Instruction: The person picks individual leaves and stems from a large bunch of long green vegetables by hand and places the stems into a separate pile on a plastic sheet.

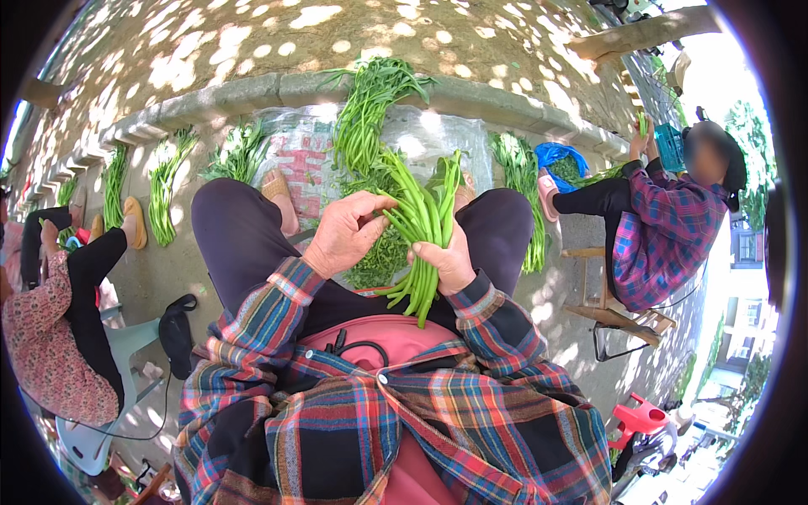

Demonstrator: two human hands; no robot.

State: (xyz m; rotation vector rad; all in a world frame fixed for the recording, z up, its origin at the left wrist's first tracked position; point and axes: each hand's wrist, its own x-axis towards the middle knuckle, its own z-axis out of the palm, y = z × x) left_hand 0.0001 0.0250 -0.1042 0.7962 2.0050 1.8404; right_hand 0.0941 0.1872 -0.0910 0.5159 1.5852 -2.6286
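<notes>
A bunch of water spinach (421, 210), with long pale-green stems, is held over my lap. My right hand (448, 259) wraps round its lower part, thumb across the front, and the cut ends hang below toward my waist. On the left side of the bunch, my left hand (349, 231) has its thumb and forefinger closed at a stem. Beyond the bunch, a larger heap of water spinach (374, 118) lies with its leaves away from me. Loose picked leaves (374, 261) are piled on the ground between my knees.
A clear plastic sheet (459, 135) lies under the heap, against a stone kerb (252, 97). More bundles of greens (168, 189) lie along it. One person (665, 219) sits at right by a blue bag (560, 160); another (63, 320) sits at left on a pale chair (135, 353).
</notes>
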